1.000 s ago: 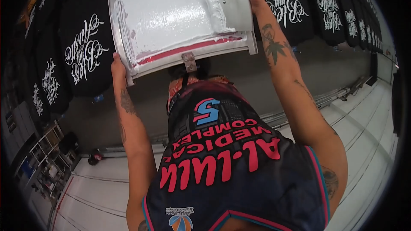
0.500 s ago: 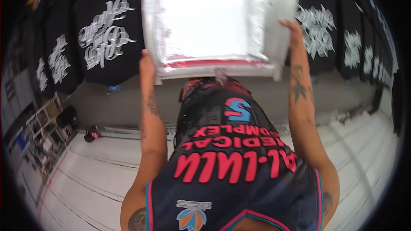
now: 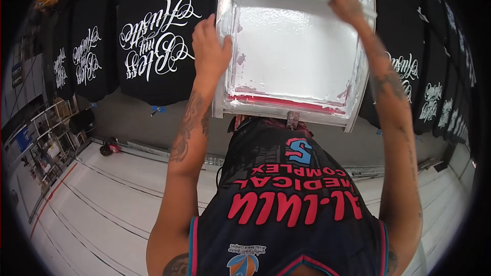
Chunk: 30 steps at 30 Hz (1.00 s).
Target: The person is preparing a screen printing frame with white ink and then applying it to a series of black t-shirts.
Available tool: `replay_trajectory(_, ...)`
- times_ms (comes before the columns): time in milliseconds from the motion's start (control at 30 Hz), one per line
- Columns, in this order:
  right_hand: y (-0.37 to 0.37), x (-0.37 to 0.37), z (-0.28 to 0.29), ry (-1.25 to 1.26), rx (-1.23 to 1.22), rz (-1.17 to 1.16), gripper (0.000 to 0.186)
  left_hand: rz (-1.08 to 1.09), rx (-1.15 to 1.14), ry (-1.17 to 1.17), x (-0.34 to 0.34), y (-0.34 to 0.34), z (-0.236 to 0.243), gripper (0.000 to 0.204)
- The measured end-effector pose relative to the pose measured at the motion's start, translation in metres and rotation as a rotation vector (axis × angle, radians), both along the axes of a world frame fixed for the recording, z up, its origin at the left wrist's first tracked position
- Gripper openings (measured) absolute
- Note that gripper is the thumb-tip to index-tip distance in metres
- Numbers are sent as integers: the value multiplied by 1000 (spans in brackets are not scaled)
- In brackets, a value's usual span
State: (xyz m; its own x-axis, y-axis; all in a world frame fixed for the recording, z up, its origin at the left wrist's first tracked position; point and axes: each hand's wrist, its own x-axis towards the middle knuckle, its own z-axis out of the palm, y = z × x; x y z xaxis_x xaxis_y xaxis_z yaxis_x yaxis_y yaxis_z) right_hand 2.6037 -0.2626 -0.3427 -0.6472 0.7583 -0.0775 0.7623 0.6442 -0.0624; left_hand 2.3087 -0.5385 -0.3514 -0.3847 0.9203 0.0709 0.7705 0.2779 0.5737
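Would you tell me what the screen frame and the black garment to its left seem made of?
The screen frame looks like metal, possibly aluminium, with a dull silvery sheen. The black garment appears to be matte fabric, perhaps cotton, since it shows no shine.

At the left, a light-framed rack held assorted items; a red-and-black object sat near the pale, dark-lined floor.
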Motion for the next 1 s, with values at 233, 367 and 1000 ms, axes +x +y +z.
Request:
replay_trajectory(233,-200,68,8,167,62,112,42,-458,-41,324,26,-5,18,59)
replay_trajectory(367,-253,145,59,107,94,-206,37,-544,-8,189,39,-79,38,43)
replay_trajectory(1000,-276,159,12,216,69,-248,27,-376,-210,349,82,-85,31,27)
